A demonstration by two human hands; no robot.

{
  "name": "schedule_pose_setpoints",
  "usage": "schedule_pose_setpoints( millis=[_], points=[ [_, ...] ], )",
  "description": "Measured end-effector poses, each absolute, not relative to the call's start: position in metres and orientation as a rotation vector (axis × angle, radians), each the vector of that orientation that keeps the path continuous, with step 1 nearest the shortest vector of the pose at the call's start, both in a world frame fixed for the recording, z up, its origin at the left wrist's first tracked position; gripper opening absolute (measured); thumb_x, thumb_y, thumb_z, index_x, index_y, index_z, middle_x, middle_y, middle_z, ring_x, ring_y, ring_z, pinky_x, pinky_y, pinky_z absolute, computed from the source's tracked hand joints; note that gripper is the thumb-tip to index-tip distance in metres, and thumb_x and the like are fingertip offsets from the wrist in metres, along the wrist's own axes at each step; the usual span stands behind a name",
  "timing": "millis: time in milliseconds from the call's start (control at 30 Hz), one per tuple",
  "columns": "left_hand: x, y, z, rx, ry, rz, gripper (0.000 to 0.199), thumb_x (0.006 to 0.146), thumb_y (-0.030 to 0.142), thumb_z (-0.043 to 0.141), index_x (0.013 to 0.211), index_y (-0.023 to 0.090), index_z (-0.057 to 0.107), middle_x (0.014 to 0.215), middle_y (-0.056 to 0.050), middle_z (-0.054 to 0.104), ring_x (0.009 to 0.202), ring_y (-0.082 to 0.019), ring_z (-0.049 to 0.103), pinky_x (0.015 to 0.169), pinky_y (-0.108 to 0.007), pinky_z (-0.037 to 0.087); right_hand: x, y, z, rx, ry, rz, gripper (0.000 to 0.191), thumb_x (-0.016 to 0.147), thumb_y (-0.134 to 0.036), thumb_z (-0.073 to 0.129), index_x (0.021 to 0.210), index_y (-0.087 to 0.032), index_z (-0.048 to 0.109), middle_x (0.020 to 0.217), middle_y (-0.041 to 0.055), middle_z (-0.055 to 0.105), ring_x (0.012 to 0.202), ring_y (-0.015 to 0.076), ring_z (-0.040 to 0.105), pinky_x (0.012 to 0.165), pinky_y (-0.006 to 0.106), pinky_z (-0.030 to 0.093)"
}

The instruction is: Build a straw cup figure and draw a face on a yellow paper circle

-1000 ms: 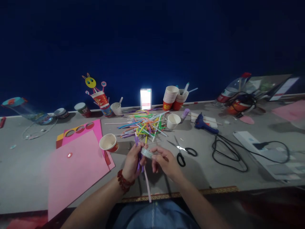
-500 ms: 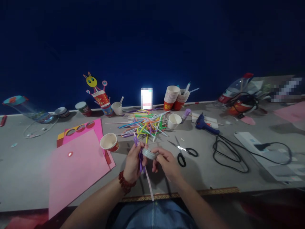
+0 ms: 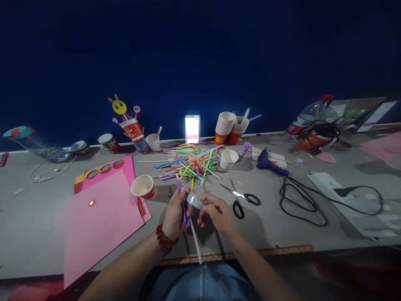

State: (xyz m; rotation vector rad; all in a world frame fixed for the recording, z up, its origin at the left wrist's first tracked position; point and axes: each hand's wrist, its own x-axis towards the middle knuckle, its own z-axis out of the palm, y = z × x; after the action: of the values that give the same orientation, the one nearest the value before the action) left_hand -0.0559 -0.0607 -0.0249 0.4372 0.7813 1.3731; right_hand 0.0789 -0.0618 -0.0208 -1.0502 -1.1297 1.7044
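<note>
My left hand (image 3: 174, 212), with a red bead bracelet at its wrist, is closed round a small bundle of purple straws (image 3: 185, 211). A pale pink straw (image 3: 196, 240) hangs below that hand toward the table's front edge. Between my two hands is a roll of clear tape (image 3: 194, 201). The fingers of my right hand (image 3: 219, 212) pinch the roll's right side, while its left side touches my left fingers. Whether a loose end of tape is pulled out, I cannot make out. Just beyond lies a heap of coloured straws (image 3: 191, 163).
Black-handled scissors (image 3: 239, 197) lie open at right, near a blue glue gun (image 3: 271, 164) with a looping cord and a power strip (image 3: 351, 205). Pink paper (image 3: 100, 225) and a paper cup (image 3: 143, 187) are at left. Stacked cups (image 3: 223, 127) and a lit phone (image 3: 192, 129) stand behind.
The tape roll has tilted slightly between my hands. Both hands keep nearly the same place and grip, and the view has shifted a little.
</note>
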Motion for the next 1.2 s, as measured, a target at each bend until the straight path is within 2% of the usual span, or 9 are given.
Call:
schedule_pose_setpoints(
  millis=[133, 267, 333, 433, 600, 733, 1000, 1100, 1200],
  points=[
    [-0.054, -0.063, -0.028, 0.459, 0.771, 1.334, 0.033, 0.085, 0.045, 0.07, 0.09, 0.018, 0.051, 0.061, 0.008, 0.059, 0.029, -0.004, 0.039, 0.029, -0.016, 0.036, 0.081, -0.065, -0.025, -1.009, -1.118, 1.683, 0.017, 0.072, -0.024, 0.05, 0.081, -0.02, 0.064, 0.047, -0.0046, 0.062, 0.042, 0.0149, 0.061, 0.044, 0.024, 0.049],
    [-0.053, -0.064, -0.025, 0.466, 0.759, 1.312, 0.031, 0.088, 0.046, 0.067, 0.09, 0.019, 0.051, 0.049, 0.011, 0.051, 0.027, -0.006, 0.038, 0.03, -0.016, 0.036, 0.085, -0.066, -0.022, -0.953, -1.088, 1.748, 0.02, 0.075, -0.028, 0.054, 0.091, -0.02, 0.063, 0.052, -0.0033, 0.065, 0.045, 0.0171, 0.064, 0.047, 0.027, 0.052],
    [-0.053, -0.064, -0.024, 0.47, 0.762, 1.322, 0.03, 0.087, 0.044, 0.068, 0.089, 0.019, 0.051, 0.052, 0.009, 0.055, 0.027, -0.005, 0.038, 0.03, -0.015, 0.036, 0.086, -0.065, -0.02, -0.973, -1.117, 1.762, 0.021, 0.074, -0.028, 0.056, 0.091, -0.019, 0.063, 0.052, -0.0034, 0.066, 0.046, 0.0171, 0.065, 0.047, 0.026, 0.053],
    [-0.053, -0.062, -0.026, 0.471, 0.773, 1.346, 0.03, 0.086, 0.041, 0.07, 0.089, 0.018, 0.051, 0.068, 0.005, 0.066, 0.028, -0.003, 0.04, 0.03, -0.015, 0.037, 0.085, -0.064, -0.02, -1.007, -1.136, 1.741, 0.019, 0.071, -0.025, 0.055, 0.087, -0.019, 0.063, 0.052, -0.0037, 0.065, 0.045, 0.0162, 0.064, 0.045, 0.025, 0.052],
    [-0.053, -0.064, -0.032, 0.504, 0.762, 1.309, 0.028, 0.091, 0.045, 0.064, 0.092, 0.02, 0.052, 0.049, 0.01, 0.052, 0.028, -0.007, 0.04, 0.031, -0.019, 0.043, 0.084, -0.065, -0.025, -0.972, -1.081, 1.726, 0.018, 0.072, -0.025, 0.052, 0.086, -0.02, 0.062, 0.048, -0.0045, 0.063, 0.043, 0.0161, 0.063, 0.045, 0.025, 0.051],
    [-0.053, -0.064, -0.035, 0.498, 0.728, 1.329, 0.028, 0.09, 0.046, 0.065, 0.093, 0.021, 0.052, 0.048, 0.011, 0.05, 0.028, -0.008, 0.043, 0.032, -0.02, 0.045, 0.087, -0.065, -0.02, -0.974, -1.101, 1.759, 0.019, 0.074, -0.03, 0.057, 0.089, -0.02, 0.063, 0.053, -0.004, 0.065, 0.047, 0.0175, 0.066, 0.047, 0.027, 0.054],
    [-0.052, -0.065, -0.029, 0.474, 0.682, 1.289, 0.026, 0.093, 0.045, 0.061, 0.092, 0.021, 0.052, 0.044, 0.011, 0.048, 0.029, -0.011, 0.046, 0.033, -0.022, 0.048, 0.083, -0.067, -0.033, -0.991, -1.074, 1.658, 0.022, 0.074, -0.026, 0.055, 0.091, -0.019, 0.066, 0.049, -0.0043, 0.063, 0.044, 0.0164, 0.063, 0.046, 0.026, 0.053],
    [-0.056, -0.063, -0.025, 0.441, 0.643, 1.211, 0.026, 0.094, 0.045, 0.059, 0.091, 0.02, 0.053, 0.043, 0.01, 0.046, 0.029, -0.01, 0.045, 0.032, -0.019, 0.045, 0.087, -0.069, -0.036, -0.894, -1.081, 1.709, 0.029, 0.079, -0.029, 0.056, 0.105, -0.019, 0.065, 0.057, -0.0024, 0.066, 0.049, 0.0175, 0.065, 0.05, 0.028, 0.055],
    [-0.062, -0.059, -0.02, 0.358, 0.578, 1.104, 0.024, 0.089, 0.035, 0.068, 0.087, 0.016, 0.054, 0.055, 0.009, 0.053, 0.029, 0.0, 0.035, 0.031, -0.009, 0.034, 0.099, -0.066, -0.035, -0.807, -1.234, 1.808, 0.034, 0.083, -0.033, 0.06, 0.115, -0.021, 0.063, 0.063, -0.0021, 0.065, 0.055, 0.0178, 0.066, 0.051, 0.028, 0.053]
  ],
)
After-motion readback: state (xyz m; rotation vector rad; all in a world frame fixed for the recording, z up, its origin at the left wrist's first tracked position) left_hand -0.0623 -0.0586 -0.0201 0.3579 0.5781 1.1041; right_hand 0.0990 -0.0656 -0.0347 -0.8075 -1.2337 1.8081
